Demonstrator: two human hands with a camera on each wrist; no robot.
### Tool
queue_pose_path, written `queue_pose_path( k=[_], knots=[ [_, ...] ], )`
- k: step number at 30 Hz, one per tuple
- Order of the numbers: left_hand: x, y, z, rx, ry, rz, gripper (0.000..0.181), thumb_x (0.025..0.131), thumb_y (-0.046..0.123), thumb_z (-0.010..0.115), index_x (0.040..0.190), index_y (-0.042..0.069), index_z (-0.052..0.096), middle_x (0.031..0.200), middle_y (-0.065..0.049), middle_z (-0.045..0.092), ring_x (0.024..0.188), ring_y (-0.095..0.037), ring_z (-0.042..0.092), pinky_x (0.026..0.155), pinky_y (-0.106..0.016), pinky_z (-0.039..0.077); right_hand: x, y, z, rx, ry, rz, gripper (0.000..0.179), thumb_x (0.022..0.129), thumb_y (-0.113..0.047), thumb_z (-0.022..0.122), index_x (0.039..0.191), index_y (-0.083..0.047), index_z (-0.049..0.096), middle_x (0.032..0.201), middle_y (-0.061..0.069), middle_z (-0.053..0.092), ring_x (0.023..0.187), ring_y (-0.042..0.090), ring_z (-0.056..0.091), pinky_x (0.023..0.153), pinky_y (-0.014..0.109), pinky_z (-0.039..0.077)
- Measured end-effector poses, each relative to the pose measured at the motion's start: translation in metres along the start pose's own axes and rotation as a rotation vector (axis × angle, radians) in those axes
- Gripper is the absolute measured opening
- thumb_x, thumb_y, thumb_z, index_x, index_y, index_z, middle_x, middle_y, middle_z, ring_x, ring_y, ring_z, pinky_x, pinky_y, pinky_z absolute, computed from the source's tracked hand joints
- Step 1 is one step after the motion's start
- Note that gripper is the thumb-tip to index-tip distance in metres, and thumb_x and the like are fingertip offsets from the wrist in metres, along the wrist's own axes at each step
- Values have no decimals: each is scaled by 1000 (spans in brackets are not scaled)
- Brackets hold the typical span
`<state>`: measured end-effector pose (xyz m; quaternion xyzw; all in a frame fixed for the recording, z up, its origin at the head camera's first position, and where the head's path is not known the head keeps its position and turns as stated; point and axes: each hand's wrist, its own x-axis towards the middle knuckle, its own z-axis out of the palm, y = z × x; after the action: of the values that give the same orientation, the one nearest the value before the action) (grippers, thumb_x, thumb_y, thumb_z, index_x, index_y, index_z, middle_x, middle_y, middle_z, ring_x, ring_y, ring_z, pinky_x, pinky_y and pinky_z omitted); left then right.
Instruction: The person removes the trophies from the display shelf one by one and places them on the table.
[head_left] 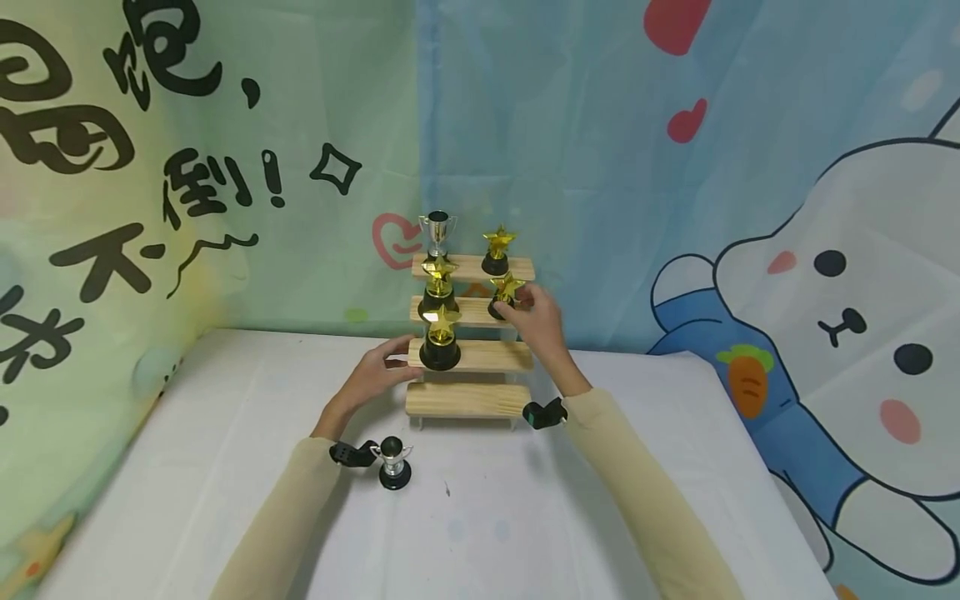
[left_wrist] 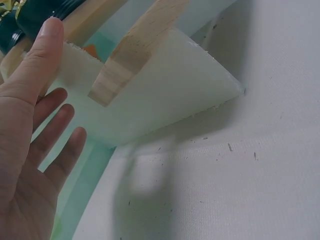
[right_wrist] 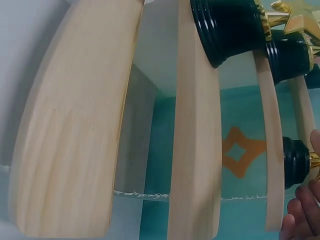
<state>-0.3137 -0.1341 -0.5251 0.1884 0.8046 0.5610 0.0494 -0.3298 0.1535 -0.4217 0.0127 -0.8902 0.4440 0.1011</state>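
Note:
A tiered wooden stand (head_left: 468,402) with pale side panels stands on the table. On its second step from the top, at the right, my right hand (head_left: 540,323) pinches a gold star trophy (head_left: 507,287); its black base (right_wrist: 296,162) shows at the step in the right wrist view. My left hand (head_left: 372,377) is at the stand's left side, fingers loosely extended by the side panel (left_wrist: 150,100) and thumb up by the step's end. Nearest it is another star trophy (head_left: 441,350) on the third step.
The top step carries a silver cup trophy (head_left: 437,232) at the left and a star trophy (head_left: 497,254) at the right. A further star trophy (head_left: 438,287) stands left on the second step. Another silver cup trophy (head_left: 393,467) is on the white table (head_left: 480,533), near my left wrist.

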Motion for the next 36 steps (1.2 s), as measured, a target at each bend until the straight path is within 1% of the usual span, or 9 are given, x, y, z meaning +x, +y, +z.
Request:
queue_pose_path(
  k=[7,11,18,22,24,25,29,31,36],
  knots=[
    [1,-2,0,4,2,9,72,84,26,77,145,9,44,141,-20,50,126,-35,52,107,-43,50,5,5,3,-49,21,-69,39,88,-31,72,107,0,60,113,19,60,105,34,60,90,48,53],
    [1,-2,1,-12,-1,11,71,84,24,77,145,8,44,141,-19,50,127,-35,52,107,-43,50,6,6,4,-70,25,-98,37,88,-30,72,105,0,62,110,20,61,102,35,61,89,48,54],
    [1,1,0,-32,-6,-15,73,84,22,77,147,9,41,142,-21,48,128,-37,51,109,-45,48,6,6,2,-53,9,-84,36,90,-34,69,106,-2,63,111,17,63,102,33,63,86,47,56],
    [2,2,0,-14,-13,-26,74,84,20,77,147,6,40,141,-25,48,128,-39,51,110,-47,47,7,8,2,-38,10,-90,34,91,-34,68,109,-4,64,111,16,66,99,31,65,85,47,57],
    [-2,12,-1,-8,-16,-28,74,84,18,76,146,3,40,140,-26,49,127,-40,51,110,-47,47,7,9,2,-29,9,-89,34,91,-34,68,108,-5,65,110,15,68,98,30,66,85,47,57],
    [-1,12,-1,0,-17,-32,73,84,17,76,146,2,40,139,-26,50,127,-41,52,110,-47,47,7,9,2,-26,8,-94,33,91,-34,68,107,-5,65,110,15,68,98,30,66,85,47,57],
    [-2,11,0,-1,-13,-28,74,85,17,76,147,3,39,140,-26,49,127,-40,52,109,-46,47,5,10,2,-19,4,-125,32,91,-33,69,107,-6,65,105,15,69,95,31,66,83,47,57],
    [1,2,1,-3,-8,-28,75,84,18,76,147,5,39,141,-25,48,127,-40,51,109,-47,47,4,10,2,-19,0,-146,31,91,-32,69,107,-6,64,104,16,69,94,31,67,82,46,58],
    [0,0,1,-12,0,-22,74,83,25,78,146,10,43,140,-22,50,126,-37,53,109,-45,48,1,10,1,-18,-4,-165,30,91,-30,69,107,-6,64,101,16,68,92,31,66,81,45,58]
  ],
)
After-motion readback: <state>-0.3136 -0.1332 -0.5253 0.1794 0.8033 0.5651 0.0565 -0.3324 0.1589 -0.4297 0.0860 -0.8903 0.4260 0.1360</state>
